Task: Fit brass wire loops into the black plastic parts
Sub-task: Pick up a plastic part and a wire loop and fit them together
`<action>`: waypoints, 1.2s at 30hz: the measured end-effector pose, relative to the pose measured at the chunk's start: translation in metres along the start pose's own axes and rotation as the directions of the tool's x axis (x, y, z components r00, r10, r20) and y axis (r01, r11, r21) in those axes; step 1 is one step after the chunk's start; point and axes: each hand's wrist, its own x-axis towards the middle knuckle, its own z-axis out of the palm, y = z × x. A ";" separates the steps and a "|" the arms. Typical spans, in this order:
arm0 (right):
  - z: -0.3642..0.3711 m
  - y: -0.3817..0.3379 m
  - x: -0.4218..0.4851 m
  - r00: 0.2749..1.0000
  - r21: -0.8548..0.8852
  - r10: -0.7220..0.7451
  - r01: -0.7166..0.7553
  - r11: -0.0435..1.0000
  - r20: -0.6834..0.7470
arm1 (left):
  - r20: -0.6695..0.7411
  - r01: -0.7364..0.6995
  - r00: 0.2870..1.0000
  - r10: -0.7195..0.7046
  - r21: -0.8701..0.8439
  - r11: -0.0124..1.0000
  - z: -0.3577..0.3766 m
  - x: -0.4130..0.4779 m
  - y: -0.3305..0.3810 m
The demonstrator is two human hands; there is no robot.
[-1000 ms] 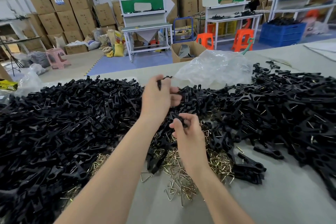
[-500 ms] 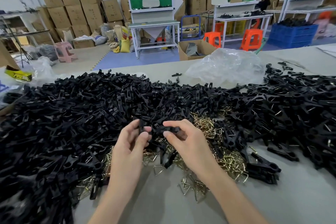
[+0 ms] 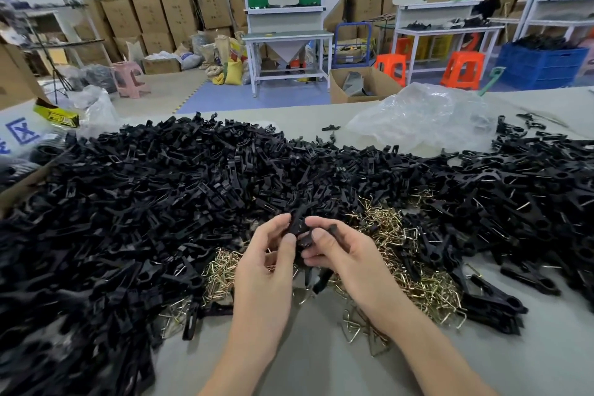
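Note:
A black plastic part (image 3: 299,226) is pinched between both hands over the middle of the table. My left hand (image 3: 266,262) holds its left side with thumb and fingers. My right hand (image 3: 342,252) grips its right side, and a second black piece (image 3: 332,229) pokes out past the fingers. Beneath and around the hands lies a heap of brass wire loops (image 3: 401,251). A large pile of black plastic parts (image 3: 144,202) covers the table to the left, behind and to the right. Whether a loop sits in the held part is hidden by the fingers.
A crumpled clear plastic bag (image 3: 424,116) lies at the back right of the grey table (image 3: 321,363). A cardboard box (image 3: 19,80) stands at the far left edge. Workbenches, orange stools and stacked cartons fill the room beyond.
Both hands came down from above the pile to just over the brass loops and closed together. They now share one black part between them.

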 end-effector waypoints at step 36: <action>-0.001 -0.001 -0.007 0.982 -0.381 -0.164 0.188 0.905 0.095 | 0.081 0.037 0.996 -0.027 -0.132 0.991 0.002 0.000 -0.005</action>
